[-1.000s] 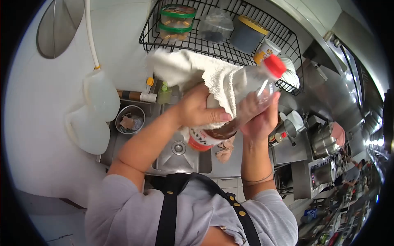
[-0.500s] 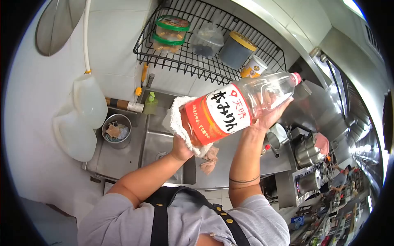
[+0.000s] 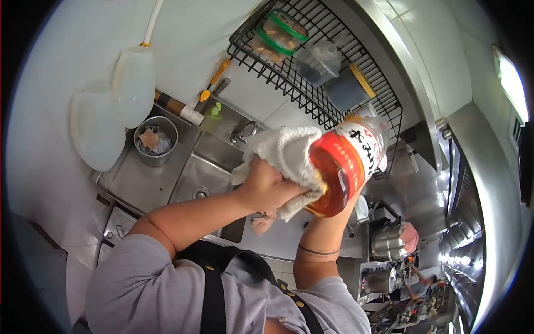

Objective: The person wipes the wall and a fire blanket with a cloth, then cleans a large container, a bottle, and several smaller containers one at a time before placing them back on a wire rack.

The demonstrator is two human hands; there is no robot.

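A large plastic bottle (image 3: 347, 164) with a red and white label and amber liquid is tilted, its base toward me and its neck pointing away to the upper right. My left hand (image 3: 270, 186) is closed on a white towel (image 3: 289, 153), which is at the left side of the bottle's base. My right hand is behind the bottle and supports it; its fingers are mostly hidden, with the wrist (image 3: 340, 214) showing below.
Beyond are a steel sink (image 3: 194, 178) with a faucet (image 3: 243, 132), a metal pot (image 3: 156, 142) holding scraps, and a black wire rack (image 3: 283, 83) with food containers. Large pots (image 3: 386, 242) stand at right. Another person (image 3: 420, 286) is in the far right background.
The bottle has turned so its base faces me more, and its neck points away. The towel has come off the base to its left side, with my left hand. The view has also rotated.
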